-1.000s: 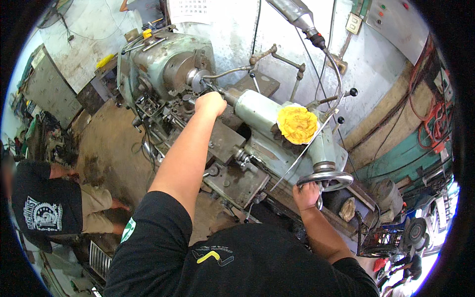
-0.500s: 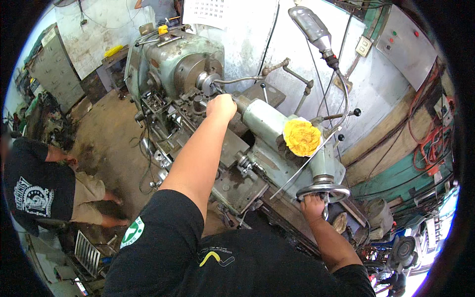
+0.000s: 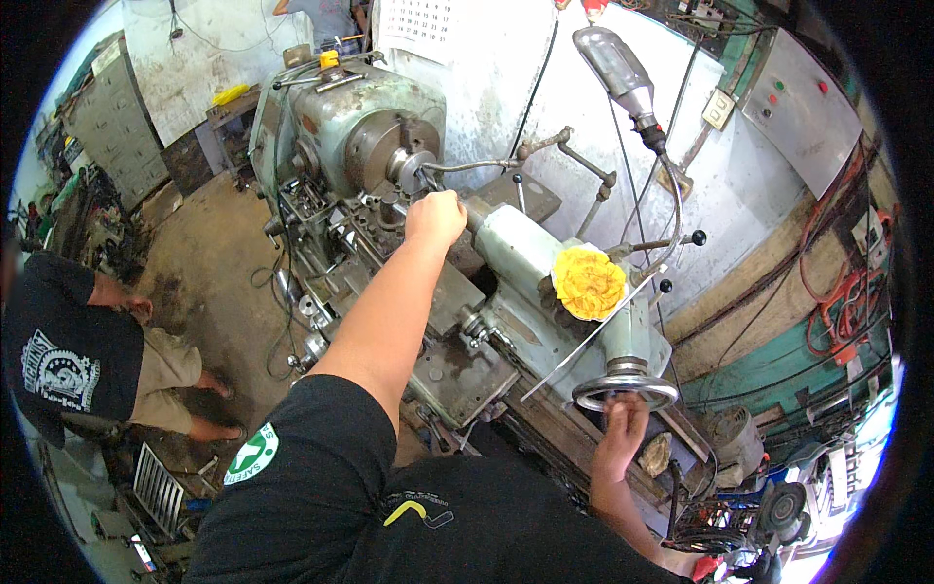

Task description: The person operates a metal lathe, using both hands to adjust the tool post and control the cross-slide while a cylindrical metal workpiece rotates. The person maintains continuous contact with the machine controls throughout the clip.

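Observation:
A green metal lathe stands in front of me. My left hand is closed in a fist at the nose of the tailstock; what lies inside it is hidden. Just beyond the fist, a round metal workpiece sits in the lathe chuck. At the tailstock's near end, my right hand is closed about the handle of the handwheel, its fingertips slightly blurred. A yellow cloth rests on top of the tailstock, with a thin rod slanting beside it.
A jointed coolant pipe reaches over toward the workpiece. Above the tailstock hangs a lamp on a bent neck. The carriage lies under my left forearm. Another person in a black shirt stands at the left. A control box is on the wall.
My right hand has shifted round the handwheel, from beside the handle onto it, as the wheel turned. My left hand stays at the tailstock nose. The whole view has moved slightly.

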Motion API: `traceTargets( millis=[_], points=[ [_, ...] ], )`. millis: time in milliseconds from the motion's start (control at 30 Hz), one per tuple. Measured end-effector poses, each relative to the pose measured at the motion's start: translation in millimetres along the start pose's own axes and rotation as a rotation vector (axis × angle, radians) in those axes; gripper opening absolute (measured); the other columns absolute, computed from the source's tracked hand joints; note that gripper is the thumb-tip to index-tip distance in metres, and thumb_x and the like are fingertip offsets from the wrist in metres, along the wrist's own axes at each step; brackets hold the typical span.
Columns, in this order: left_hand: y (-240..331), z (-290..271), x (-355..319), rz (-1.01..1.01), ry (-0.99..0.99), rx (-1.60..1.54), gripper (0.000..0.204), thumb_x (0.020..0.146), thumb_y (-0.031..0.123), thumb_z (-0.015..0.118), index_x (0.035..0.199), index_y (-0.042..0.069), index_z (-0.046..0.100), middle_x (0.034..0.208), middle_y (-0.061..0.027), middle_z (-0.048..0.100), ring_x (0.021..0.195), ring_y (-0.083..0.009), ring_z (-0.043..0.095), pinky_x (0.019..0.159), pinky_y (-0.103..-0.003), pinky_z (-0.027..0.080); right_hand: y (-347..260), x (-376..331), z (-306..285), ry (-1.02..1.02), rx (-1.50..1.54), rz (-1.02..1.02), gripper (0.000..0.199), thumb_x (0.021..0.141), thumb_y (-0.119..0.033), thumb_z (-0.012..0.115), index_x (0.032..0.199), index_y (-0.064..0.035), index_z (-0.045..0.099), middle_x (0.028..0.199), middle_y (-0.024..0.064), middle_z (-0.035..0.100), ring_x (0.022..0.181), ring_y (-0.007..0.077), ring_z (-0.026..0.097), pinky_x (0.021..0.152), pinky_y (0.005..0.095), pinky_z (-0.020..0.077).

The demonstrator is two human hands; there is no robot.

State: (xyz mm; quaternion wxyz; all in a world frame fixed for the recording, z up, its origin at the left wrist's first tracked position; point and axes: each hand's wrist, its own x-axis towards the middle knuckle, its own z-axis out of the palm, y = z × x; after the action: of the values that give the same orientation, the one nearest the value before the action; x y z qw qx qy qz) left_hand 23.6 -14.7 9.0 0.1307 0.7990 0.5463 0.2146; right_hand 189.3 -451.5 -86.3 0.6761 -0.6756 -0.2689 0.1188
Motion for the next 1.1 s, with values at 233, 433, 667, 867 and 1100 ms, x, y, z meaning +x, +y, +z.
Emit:
traceTargets(
  millis=[233, 433, 667, 867, 1100],
  points=[
    [7, -4, -3, -0.059, -0.032, 0.024, 0.03, 0.096, 0.032, 0.062, 0.111, 0.01, 0.075, 0.111, -0.0169, 0.076, 0.107, -0.0363, 0.072, 0.094, -0.048, 0.057, -45, 35, 10, 0.222, 0.784, 0.532, 0.08, 0.096, -0.055, 0.07, 0.144, 0.0023, 0.042, 0.143, 0.015, 0.052, 0.132, 0.0293, 0.053, 0.115, 0.0476, 0.0406],
    [8, -3, -1, -0.031, -0.042, 0.06, 0.032, 0.096, 0.032, 0.059, 0.112, 0.01, 0.075, 0.114, -0.0162, 0.076, 0.109, -0.0363, 0.072, 0.096, -0.047, 0.056, -42, 39, 16, 0.213, 0.748, 0.587, 0.069, 0.1, -0.053, 0.062, 0.15, -0.0096, 0.042, 0.146, 0.0134, 0.053, 0.132, 0.031, 0.055, 0.114, 0.0531, 0.0386],
    [4, -4, 1, -0.029, -0.034, 0.026, 0.033, 0.096, 0.033, 0.058, 0.112, 0.01, 0.075, 0.115, -0.0174, 0.075, 0.109, -0.0363, 0.072, 0.096, -0.047, 0.056, -57, 50, 24, 0.268, 0.777, 0.556, 0.063, 0.102, -0.049, 0.062, 0.148, -0.0111, 0.043, 0.132, 0.0136, 0.062, 0.124, 0.0323, 0.061, 0.105, 0.0522, 0.0461],
    [3, -1, -1, -0.047, 0.002, -0.009, 0.031, 0.095, 0.034, 0.06, 0.107, 0.01, 0.075, 0.109, -0.0179, 0.076, 0.103, -0.038, 0.072, 0.092, -0.049, 0.057, -43, 66, 31, 0.323, 0.879, 0.529, 0.052, 0.102, -0.042, 0.063, 0.139, -0.0085, 0.046, 0.123, 0.0141, 0.064, 0.109, 0.0304, 0.064, 0.098, 0.0435, 0.0517],
    [5, -3, -1, -0.053, 0.009, -0.017, 0.03, 0.095, 0.032, 0.061, 0.105, 0.008, 0.075, 0.109, -0.0201, 0.075, 0.104, -0.0388, 0.072, 0.091, -0.049, 0.057, -32, 61, 39, 0.424, 0.701, 0.368, 0.048, 0.099, -0.023, 0.069, 0.138, -0.01, 0.044, 0.123, 0.0103, 0.058, 0.1, 0.0258, 0.064, 0.083, 0.044, 0.0555]
  ],
)
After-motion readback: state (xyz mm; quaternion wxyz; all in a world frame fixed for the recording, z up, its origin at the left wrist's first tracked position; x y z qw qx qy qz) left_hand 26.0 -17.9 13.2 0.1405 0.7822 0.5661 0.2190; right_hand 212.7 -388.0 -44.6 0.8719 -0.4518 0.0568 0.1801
